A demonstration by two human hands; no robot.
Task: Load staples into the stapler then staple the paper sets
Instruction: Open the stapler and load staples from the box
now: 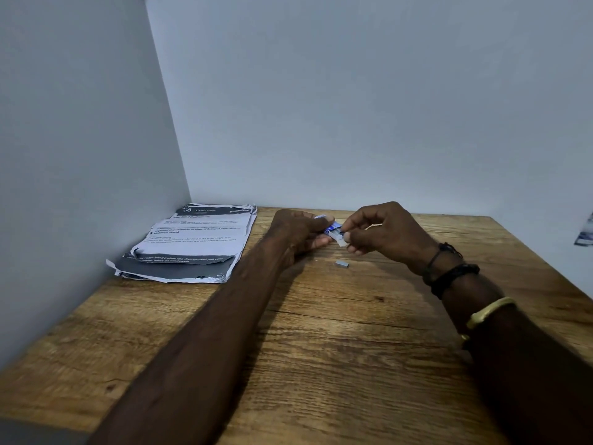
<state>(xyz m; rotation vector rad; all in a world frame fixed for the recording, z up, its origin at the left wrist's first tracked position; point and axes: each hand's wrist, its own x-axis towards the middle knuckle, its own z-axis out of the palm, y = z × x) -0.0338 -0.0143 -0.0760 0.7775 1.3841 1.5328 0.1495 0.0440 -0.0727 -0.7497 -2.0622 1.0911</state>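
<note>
My left hand (pixel 296 232) grips a small blue and white staple box (pixel 330 228) above the back of the wooden table (pixel 321 332). My right hand (pixel 382 231) pinches the white inner tray (pixel 342 240) that sticks out of the box's right end. A short grey strip of staples (pixel 341 263) lies loose on the table just below the two hands. A stack of printed paper sets (pixel 192 244) with torn edges lies flat at the back left, against the wall. No stapler shows in the view.
White walls close off the table at the left and the back. A dark scrap of something (pixel 585 234) shows at the far right edge. Bracelets sit on my right wrist.
</note>
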